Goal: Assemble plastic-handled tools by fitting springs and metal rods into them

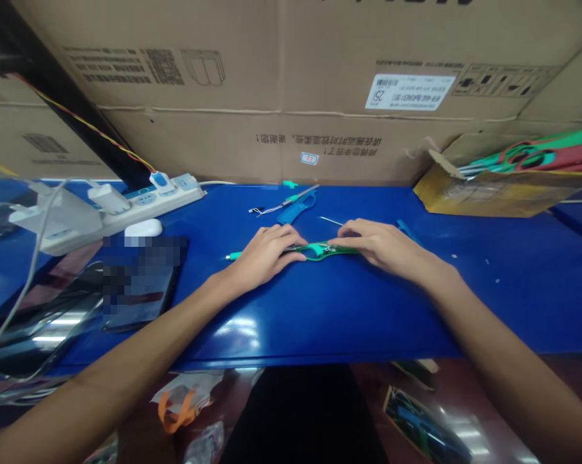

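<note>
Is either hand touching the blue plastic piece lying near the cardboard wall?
No, left hand and right hand both touch the flat green plastic piece; the blue plastic piece lies apart behind them.

Table (pixel 320 309): blue, smooth, glossy, throws back light. Boxes (pixel 271 96): brown cardboard, matt, with a white paper label (pixel 409 91). Power strip (pixel 126 206): smooth white plastic. Green strip (pixel 320 251): looks plastic, slight sheen. Phone (pixel 140 290): dark glossy screen.

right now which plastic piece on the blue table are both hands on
The flat green plastic piece, under the fingers of both the left hand and right hand; the blue plastic piece lies untouched behind it.
</note>
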{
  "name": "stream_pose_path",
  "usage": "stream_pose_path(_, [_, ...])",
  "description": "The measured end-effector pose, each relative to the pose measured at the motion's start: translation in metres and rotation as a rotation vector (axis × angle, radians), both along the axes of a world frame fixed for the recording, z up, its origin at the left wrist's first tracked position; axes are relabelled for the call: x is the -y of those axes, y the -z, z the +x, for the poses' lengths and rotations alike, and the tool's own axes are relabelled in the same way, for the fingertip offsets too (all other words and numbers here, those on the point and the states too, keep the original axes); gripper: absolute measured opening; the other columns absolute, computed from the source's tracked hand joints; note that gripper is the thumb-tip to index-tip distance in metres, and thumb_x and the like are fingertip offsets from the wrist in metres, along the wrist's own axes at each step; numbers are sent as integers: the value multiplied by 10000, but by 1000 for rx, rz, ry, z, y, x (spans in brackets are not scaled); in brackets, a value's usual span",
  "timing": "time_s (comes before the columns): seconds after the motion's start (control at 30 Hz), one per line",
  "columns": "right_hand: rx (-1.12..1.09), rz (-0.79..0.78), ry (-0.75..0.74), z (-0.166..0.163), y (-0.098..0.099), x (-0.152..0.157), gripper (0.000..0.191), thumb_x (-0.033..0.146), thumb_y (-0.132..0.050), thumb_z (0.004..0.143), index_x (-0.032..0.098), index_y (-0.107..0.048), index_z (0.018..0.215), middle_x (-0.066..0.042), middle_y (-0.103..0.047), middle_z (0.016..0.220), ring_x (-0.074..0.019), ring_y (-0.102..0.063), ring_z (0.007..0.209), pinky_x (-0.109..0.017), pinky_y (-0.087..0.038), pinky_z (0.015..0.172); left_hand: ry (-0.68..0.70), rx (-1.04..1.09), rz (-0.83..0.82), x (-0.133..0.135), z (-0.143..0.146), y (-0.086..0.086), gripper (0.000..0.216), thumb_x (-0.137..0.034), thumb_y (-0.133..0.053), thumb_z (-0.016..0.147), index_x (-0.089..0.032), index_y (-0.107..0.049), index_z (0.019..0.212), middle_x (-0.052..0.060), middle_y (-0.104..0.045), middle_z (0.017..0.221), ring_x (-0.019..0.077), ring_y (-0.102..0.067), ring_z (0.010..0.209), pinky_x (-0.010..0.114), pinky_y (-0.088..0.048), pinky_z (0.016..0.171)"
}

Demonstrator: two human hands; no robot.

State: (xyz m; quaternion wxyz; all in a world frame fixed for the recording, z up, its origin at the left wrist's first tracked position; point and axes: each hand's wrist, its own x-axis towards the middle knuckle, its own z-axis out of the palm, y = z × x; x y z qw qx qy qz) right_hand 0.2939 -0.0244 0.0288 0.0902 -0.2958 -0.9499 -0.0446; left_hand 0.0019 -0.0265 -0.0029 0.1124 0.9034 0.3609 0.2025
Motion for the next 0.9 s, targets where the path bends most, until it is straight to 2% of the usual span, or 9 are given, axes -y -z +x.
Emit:
stream_pose_path(0.13, [54, 64, 13, -1, -1, 2, 529, 14, -463, 959, 304, -677, 1347, -85, -709, 1170, -206, -631, 902, -354, -497, 776, 1, 11, 8, 0, 0, 0, 255, -433, -566, 1035, -243, -663, 1176, 35, -664, 1228, 212, -598, 1115, 337, -381, 897])
stream_pose_path(0.33, [94, 94, 17, -3, 0, 2, 520, 30, -460, 957, 277, -672, 1362, -116, -712, 1163, -230, -640, 917, -385, -491, 788, 6, 22, 0, 1, 0, 0, 256, -431, -572, 1033, -237, -664, 1173, 32, -666, 1221, 209, -598, 1117, 339, -386, 913])
stream_pose_path(0.47, [76, 74, 15, -2, -1, 1, 483, 79, -449, 985, 303, -684, 1343, -110, -707, 1174, -227, -629, 892, -385, -494, 775, 7, 25, -7, 1, 1, -1, 264, -439, -552, 1042, -238, -661, 1173, 45, -667, 1221, 219, -602, 1119, 347, -386, 918])
stream_pose_path(0.7, [40, 40, -1, 2, 0, -1, 530, 33, -446, 956, 336, -714, 1298, -97, -702, 1150, -231, -620, 925, -378, -497, 784, 9, 29, -10, 0, 1, -1, 246, -424, -558, 1042, -241, -660, 1170, 45, -668, 1223, 223, -604, 1126, 344, -380, 920])
stream_pose_path(0.9, [-39, -70, -15, 2, -3, 1, 468, 91, -410, 1000, 278, -711, 1306, -110, -695, 1177, -236, -625, 999, -397, -523, 841, 15, 34, -12, 0, 1, 0, 251, -430, -561, 1038, -239, -663, 1166, 43, -667, 1220, 222, -604, 1125, 343, -383, 915])
